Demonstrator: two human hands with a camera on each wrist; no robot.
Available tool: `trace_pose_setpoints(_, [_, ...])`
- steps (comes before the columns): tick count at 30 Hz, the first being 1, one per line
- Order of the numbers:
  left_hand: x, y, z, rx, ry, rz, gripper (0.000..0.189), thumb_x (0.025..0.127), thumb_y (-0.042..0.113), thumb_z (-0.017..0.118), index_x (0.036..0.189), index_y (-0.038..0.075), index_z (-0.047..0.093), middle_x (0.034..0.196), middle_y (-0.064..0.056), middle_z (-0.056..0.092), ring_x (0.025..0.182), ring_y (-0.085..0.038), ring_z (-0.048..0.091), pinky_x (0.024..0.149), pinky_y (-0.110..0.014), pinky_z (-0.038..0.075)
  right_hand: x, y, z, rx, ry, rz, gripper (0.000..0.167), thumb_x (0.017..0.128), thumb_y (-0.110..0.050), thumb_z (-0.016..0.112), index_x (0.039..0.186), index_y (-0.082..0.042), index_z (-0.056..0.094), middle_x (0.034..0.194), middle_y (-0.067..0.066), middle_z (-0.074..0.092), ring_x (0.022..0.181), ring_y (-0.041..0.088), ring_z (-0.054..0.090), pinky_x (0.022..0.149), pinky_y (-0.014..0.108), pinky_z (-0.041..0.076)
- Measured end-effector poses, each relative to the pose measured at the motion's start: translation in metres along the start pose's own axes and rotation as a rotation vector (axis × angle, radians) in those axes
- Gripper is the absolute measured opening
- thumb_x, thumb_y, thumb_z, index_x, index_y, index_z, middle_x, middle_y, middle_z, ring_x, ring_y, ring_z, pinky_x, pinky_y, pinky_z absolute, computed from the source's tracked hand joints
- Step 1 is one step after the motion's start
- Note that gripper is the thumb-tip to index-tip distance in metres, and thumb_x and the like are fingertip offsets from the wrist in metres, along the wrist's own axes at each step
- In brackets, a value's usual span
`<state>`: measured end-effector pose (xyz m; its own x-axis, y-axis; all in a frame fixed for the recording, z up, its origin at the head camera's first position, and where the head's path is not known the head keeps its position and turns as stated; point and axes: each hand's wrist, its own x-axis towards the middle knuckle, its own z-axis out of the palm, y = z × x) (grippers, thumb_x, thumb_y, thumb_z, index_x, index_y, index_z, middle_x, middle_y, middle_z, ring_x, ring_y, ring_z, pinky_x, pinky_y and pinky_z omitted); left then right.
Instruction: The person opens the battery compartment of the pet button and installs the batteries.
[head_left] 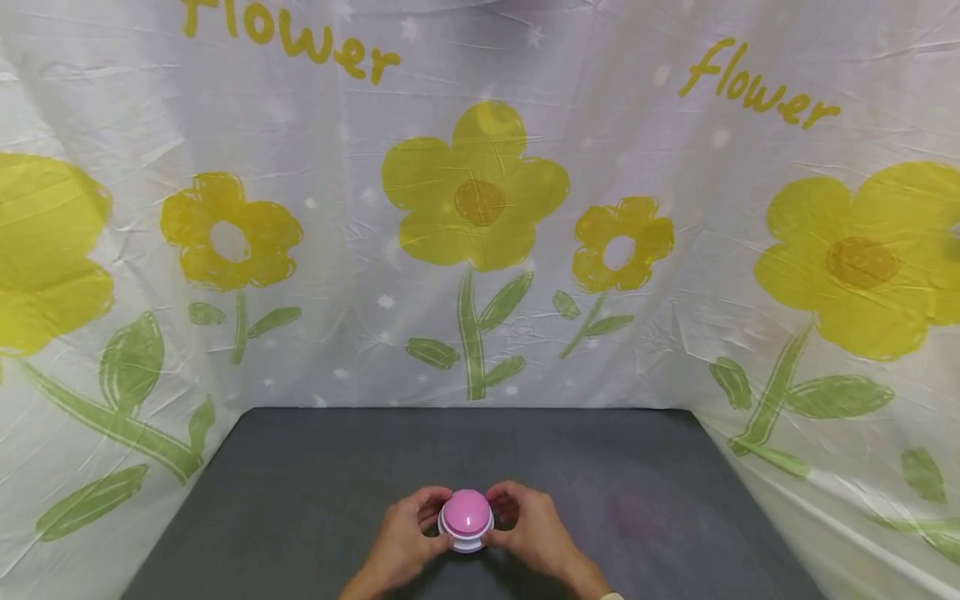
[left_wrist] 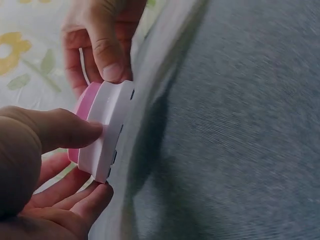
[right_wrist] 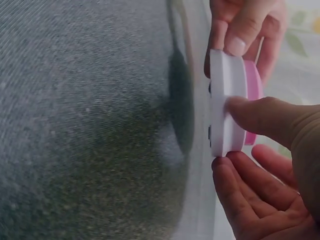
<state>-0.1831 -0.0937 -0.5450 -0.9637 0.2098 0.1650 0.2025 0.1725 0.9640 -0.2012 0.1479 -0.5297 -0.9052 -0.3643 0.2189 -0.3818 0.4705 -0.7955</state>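
Between both hands in the head view is a round push button (head_left: pixel 467 510) with a glossy pink dome on a white base. My left hand (head_left: pixel 405 533) grips its left side, thumb on the white rim and fingers around the far side. From the right, my right hand (head_left: pixel 534 530) holds it the same way. The left wrist view shows the white base (left_wrist: pixel 106 125) edge-on, with small dark marks along its underside. In the right wrist view the pink dome (right_wrist: pixel 254 80) faces away from the dark tabletop, and the base is held close over that surface.
A dark grey table (head_left: pixel 337 467) spreads out around the hands. Behind it and along both sides hangs a white curtain (head_left: pixel 337 350) printed with yellow flowers, green leaves and the word "flower".
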Motion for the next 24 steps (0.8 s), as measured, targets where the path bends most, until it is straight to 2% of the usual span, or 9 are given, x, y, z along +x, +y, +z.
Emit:
trace_pose_setpoints(14, [-0.01,-0.011,0.007,0.257,0.001,0.099,0.066,0.073,-0.008,0.093,0.133,-0.008,0.066,0.132,-0.021,0.072,0.124,-0.04,0.072,0.108,-0.046,0.06,-0.003,0.006,0.008,-0.034,-0.041,-0.032,0.051,0.074,-0.003,0.098,0.118,-0.006,0.074,0.105,0.005,0.079,0.094,0.011,0.075,0.085,0.032,0.068])
trace_pose_setpoints(21, [-0.011,-0.013,0.006,0.313,-0.012,0.113,0.065,0.074,-0.005,0.093,0.133,-0.005,0.067,0.129,-0.016,0.072,0.121,-0.035,0.072,0.105,-0.044,0.063,-0.004,0.006,0.01,-0.047,-0.062,-0.019,0.05,0.074,-0.002,0.097,0.118,-0.007,0.074,0.105,0.002,0.079,0.094,0.009,0.074,0.084,0.03,0.067])
trace_pose_setpoints(24, [-0.012,-0.012,0.005,0.342,0.01,0.12,0.069,0.073,-0.003,0.094,0.136,-0.005,0.065,0.129,-0.016,0.072,0.118,-0.036,0.072,0.102,-0.042,0.064,-0.005,0.005,0.007,-0.1,-0.064,-0.043,0.046,0.078,-0.005,0.093,0.12,-0.007,0.074,0.108,0.005,0.079,0.095,0.013,0.075,0.082,0.03,0.067])
